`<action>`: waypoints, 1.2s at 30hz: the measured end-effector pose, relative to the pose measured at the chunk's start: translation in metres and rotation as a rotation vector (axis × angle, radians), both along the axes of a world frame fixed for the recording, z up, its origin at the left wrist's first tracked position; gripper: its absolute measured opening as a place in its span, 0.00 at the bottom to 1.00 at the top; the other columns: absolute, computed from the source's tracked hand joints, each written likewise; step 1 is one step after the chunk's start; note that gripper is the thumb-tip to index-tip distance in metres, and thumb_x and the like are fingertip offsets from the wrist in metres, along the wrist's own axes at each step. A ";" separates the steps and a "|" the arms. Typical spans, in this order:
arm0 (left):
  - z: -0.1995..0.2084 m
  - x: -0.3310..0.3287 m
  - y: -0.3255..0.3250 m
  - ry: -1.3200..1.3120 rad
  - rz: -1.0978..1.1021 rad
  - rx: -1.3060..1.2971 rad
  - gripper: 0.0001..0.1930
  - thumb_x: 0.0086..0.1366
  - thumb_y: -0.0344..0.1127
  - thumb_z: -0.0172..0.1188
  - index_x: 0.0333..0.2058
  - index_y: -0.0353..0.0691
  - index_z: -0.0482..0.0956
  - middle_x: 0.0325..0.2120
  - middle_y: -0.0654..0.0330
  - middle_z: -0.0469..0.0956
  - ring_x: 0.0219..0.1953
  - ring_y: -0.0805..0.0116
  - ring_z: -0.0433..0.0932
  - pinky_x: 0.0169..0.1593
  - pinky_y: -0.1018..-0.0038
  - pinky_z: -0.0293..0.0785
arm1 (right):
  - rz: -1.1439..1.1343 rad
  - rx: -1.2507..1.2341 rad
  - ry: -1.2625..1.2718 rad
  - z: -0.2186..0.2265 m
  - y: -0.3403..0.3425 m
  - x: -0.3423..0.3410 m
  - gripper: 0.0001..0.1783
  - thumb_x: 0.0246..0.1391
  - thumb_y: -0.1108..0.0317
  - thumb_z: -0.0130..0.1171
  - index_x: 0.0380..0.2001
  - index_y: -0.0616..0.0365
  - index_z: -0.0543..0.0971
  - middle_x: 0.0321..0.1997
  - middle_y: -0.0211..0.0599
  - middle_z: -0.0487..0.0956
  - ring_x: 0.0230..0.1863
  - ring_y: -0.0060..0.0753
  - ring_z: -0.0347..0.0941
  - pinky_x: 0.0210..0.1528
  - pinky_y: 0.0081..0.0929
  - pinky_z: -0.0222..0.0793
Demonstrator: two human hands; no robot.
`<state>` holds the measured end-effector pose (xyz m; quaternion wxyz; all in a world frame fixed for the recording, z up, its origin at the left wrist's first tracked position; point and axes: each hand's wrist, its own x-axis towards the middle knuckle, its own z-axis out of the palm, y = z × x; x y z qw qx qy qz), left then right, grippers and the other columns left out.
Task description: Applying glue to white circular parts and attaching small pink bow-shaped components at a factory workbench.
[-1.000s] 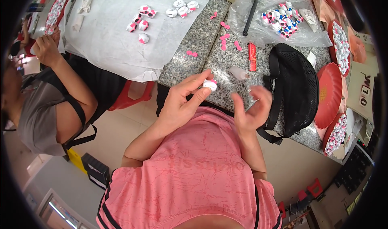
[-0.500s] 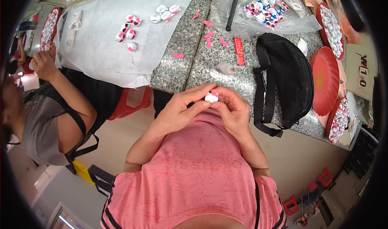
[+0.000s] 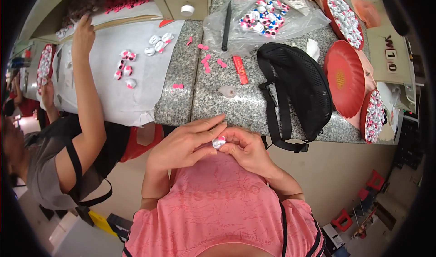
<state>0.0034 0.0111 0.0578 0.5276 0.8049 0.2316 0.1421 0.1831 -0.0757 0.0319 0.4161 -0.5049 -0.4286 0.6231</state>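
Speckled grey granite counter [image 3: 245, 107] is running across the upper half of the view, its front edge bowing with the lens, and pale tan floor [image 3: 345, 166] is showing beneath it. Covering the counter's left part is a white sheet [image 3: 104, 93], hanging over the front edge, with a scatter of small white and pink pieces [image 3: 125, 68] lying on it. Further right, pink scraps [image 3: 206, 64] are dotting the bare stone near a red strip [image 3: 240, 70] and a black pen [image 3: 225, 26]. A clear plastic bag [image 3: 268, 16] is lying at the back, holding a heap of coloured pieces. A black mesh waist bag [image 3: 295, 89] is sprawling across the stone, its strap hanging over the edge. Right of it a red round tray [image 3: 345, 77] is resting, with two more trays of small white and red pieces [image 3: 347, 14] beside and behind it.

Down front, below the counter edge and above the pink shirt [image 3: 218, 207], the left hand [image 3: 186, 143] and right hand [image 3: 247, 148] are meeting. Between them sits a small white and pink piece [image 3: 219, 142], and fingertips of both hands are pinching in on it, the left fingers lying long and close together, the right ones curling.

Off to the left, another person in a grey top [image 3: 45, 175] is sitting, one arm [image 3: 86, 89] reaching up over the white sheet. A red stool [image 3: 143, 141] is peeking out beneath the counter.
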 end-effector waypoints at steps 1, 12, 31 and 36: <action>0.004 0.001 0.000 0.011 0.013 0.067 0.25 0.52 0.30 0.59 0.51 0.33 0.67 0.50 0.48 0.68 0.49 0.53 0.70 0.51 0.67 0.66 | -0.011 0.001 0.007 0.003 -0.001 0.001 0.10 0.48 0.79 0.57 0.37 0.65 0.73 0.33 0.33 0.76 0.35 0.20 0.73 0.38 0.18 0.71; 0.005 -0.026 -0.002 -0.210 0.831 -0.050 0.19 0.46 0.20 0.63 0.40 0.32 0.75 0.40 0.54 0.74 0.39 0.66 0.75 0.39 0.76 0.71 | -0.573 0.381 -0.280 0.048 0.019 0.079 0.14 0.47 0.83 0.55 0.40 0.66 0.71 0.37 0.33 0.74 0.37 0.21 0.71 0.41 0.18 0.67; -0.024 -0.007 0.016 -0.209 0.828 -0.154 0.11 0.55 0.24 0.58 0.39 0.33 0.76 0.37 0.57 0.74 0.39 0.72 0.73 0.39 0.79 0.70 | -0.199 0.510 -0.638 0.017 0.231 0.214 0.15 0.48 0.67 0.60 0.40 0.61 0.75 0.32 0.28 0.75 0.32 0.17 0.70 0.35 0.15 0.66; -0.020 -0.002 0.018 -0.194 0.797 -0.145 0.11 0.56 0.24 0.57 0.40 0.33 0.75 0.37 0.57 0.74 0.39 0.71 0.73 0.40 0.79 0.70 | -0.132 0.233 -0.974 -0.004 0.228 0.229 0.15 0.48 0.69 0.59 0.40 0.62 0.75 0.34 0.29 0.75 0.35 0.18 0.71 0.39 0.16 0.67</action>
